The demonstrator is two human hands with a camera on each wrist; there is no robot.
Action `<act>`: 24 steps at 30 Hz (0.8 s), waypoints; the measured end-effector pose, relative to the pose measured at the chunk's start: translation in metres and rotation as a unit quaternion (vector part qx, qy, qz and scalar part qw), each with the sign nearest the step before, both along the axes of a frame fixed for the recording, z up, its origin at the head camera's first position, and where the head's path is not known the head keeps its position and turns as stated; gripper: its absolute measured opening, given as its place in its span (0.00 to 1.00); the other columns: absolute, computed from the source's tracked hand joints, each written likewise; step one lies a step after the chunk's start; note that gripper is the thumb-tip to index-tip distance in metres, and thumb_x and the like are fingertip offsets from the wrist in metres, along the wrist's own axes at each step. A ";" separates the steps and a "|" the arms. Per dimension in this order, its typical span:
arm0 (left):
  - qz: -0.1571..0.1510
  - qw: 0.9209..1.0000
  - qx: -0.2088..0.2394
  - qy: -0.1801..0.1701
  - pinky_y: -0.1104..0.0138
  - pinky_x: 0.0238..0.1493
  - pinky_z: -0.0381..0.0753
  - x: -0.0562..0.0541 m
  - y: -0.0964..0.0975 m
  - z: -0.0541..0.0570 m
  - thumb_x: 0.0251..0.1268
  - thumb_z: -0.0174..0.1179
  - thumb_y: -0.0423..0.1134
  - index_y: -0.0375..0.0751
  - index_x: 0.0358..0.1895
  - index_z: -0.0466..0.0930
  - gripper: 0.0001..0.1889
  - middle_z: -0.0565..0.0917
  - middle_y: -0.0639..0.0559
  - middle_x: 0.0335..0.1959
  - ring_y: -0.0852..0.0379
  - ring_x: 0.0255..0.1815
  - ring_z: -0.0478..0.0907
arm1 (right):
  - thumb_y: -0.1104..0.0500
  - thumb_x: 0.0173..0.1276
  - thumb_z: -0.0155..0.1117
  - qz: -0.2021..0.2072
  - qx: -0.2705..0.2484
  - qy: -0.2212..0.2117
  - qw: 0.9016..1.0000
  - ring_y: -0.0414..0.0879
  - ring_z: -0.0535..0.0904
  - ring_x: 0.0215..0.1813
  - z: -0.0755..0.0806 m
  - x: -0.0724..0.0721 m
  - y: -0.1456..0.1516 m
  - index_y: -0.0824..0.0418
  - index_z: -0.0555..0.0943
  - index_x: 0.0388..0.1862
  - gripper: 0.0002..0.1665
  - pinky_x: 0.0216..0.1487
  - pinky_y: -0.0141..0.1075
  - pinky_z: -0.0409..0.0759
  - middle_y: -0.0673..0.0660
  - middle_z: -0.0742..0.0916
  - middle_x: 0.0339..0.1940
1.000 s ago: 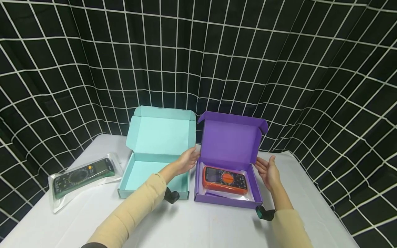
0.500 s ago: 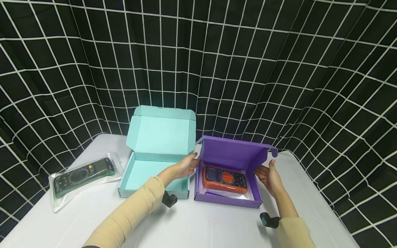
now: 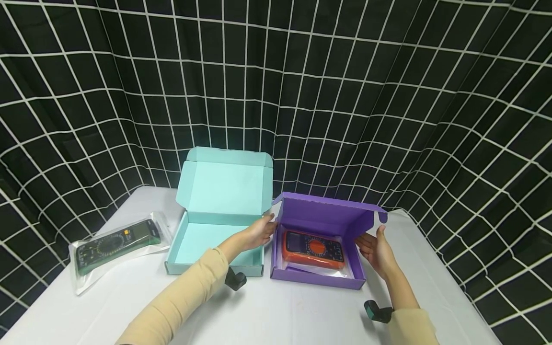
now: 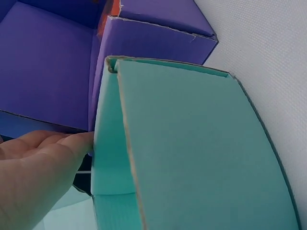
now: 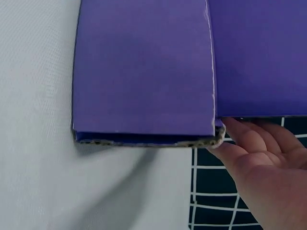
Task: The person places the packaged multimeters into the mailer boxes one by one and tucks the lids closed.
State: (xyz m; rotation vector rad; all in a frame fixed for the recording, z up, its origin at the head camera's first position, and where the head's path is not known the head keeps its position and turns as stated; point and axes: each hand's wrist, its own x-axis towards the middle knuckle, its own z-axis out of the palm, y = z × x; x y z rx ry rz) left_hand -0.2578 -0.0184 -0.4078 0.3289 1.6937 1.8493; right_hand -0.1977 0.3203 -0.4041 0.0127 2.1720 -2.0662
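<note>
A purple cardboard box (image 3: 316, 278) holds an orange multimeter (image 3: 314, 249) in a clear bag, and its lid (image 3: 321, 210) leans forward partly over it. My right hand (image 3: 378, 251) is at the box's right rear corner, its fingers extended behind the lid's side flap. In the right wrist view the thumb lies close to the box's corner. My left hand (image 3: 258, 233) reaches over the teal box (image 3: 213, 269) to the purple box's left rear side. Its fingertips, partly hidden in the left wrist view, are at the narrow gap between both boxes.
The teal box stands with its lid (image 3: 228, 187) raised. At the far left a green-edged multimeter (image 3: 114, 244) lies in a clear bag on the white tabletop (image 3: 297, 316). A black curtain with a white grid (image 3: 276, 86) surrounds the table.
The purple lid has tipped forward from standing upright, mostly in the first half second. My right hand has shifted slightly right and down; my left hand has moved slightly down.
</note>
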 end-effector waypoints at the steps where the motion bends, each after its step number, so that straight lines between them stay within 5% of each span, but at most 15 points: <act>1: 0.000 1.000 0.001 -0.001 0.50 0.77 0.36 0.000 0.000 0.000 0.79 0.21 0.50 0.21 0.73 0.37 0.35 0.40 0.28 0.76 0.36 0.77 0.36 | 0.30 0.65 0.00 0.001 0.005 0.002 1.000 0.65 0.42 0.74 0.001 0.001 0.001 0.83 0.37 0.71 0.60 0.75 0.55 0.37 0.79 0.48 0.71; 4: 0.001 1.000 0.005 -0.002 0.50 0.77 0.37 0.001 -0.002 0.002 0.79 0.20 0.51 0.21 0.74 0.37 0.35 0.40 0.28 0.76 0.36 0.77 0.36 | 0.30 0.65 0.01 0.007 0.007 0.013 1.000 0.61 0.46 0.73 0.003 0.004 0.006 0.83 0.39 0.71 0.60 0.75 0.56 0.37 0.78 0.49 0.71; 7: 0.000 1.000 0.015 0.005 0.50 0.77 0.37 0.002 -0.004 0.007 0.78 0.18 0.51 0.22 0.74 0.38 0.35 0.40 0.29 0.76 0.36 0.77 0.37 | 0.30 0.65 0.02 0.016 -0.009 0.034 0.999 0.46 0.56 0.72 0.009 0.007 0.014 0.83 0.38 0.71 0.60 0.74 0.56 0.37 0.77 0.48 0.71; 11: 0.002 0.999 0.036 0.012 0.52 0.77 0.37 0.003 -0.007 0.016 0.78 0.16 0.52 0.22 0.74 0.39 0.36 0.41 0.29 0.76 0.36 0.77 0.38 | 0.30 0.66 0.07 0.017 -0.069 0.062 0.996 0.28 0.72 0.58 0.020 0.012 0.021 0.80 0.41 0.73 0.58 0.74 0.53 0.36 0.71 0.55 0.73; 13: 0.003 0.999 0.051 0.009 0.52 0.77 0.39 0.004 -0.008 0.020 0.78 0.17 0.52 0.21 0.74 0.40 0.36 0.42 0.27 0.75 0.35 0.77 0.39 | 0.30 0.67 0.12 0.023 -0.117 0.063 0.991 0.30 0.77 0.54 0.025 0.015 0.022 0.72 0.58 0.72 0.56 0.74 0.53 0.32 0.65 0.70 0.69; 16: 0.009 0.998 0.065 0.000 0.52 0.77 0.42 0.005 -0.008 0.023 0.78 0.19 0.52 0.21 0.74 0.40 0.36 0.46 0.25 0.74 0.34 0.76 0.43 | 0.30 0.69 0.17 0.038 -0.155 0.064 0.985 0.33 0.80 0.50 0.029 0.018 0.020 0.59 0.78 0.53 0.48 0.72 0.55 0.27 0.52 0.85 0.50; 18: 0.009 0.998 0.067 -0.004 0.52 0.77 0.43 0.006 -0.009 0.024 0.79 0.20 0.52 0.23 0.74 0.41 0.36 0.48 0.25 0.74 0.34 0.76 0.44 | 0.31 0.69 0.19 0.049 -0.169 0.061 0.983 0.34 0.82 0.48 0.030 0.019 0.018 0.50 0.82 0.42 0.43 0.71 0.54 0.25 0.46 0.87 0.40; 24: -0.008 0.998 0.064 -0.003 0.51 0.77 0.40 0.008 -0.010 0.021 0.79 0.20 0.54 0.26 0.75 0.40 0.36 0.46 0.28 0.75 0.34 0.76 0.41 | 0.32 0.71 0.18 0.052 -0.172 0.064 0.982 0.35 0.83 0.48 0.028 0.020 0.016 0.50 0.83 0.40 0.44 0.70 0.52 0.23 0.47 0.88 0.40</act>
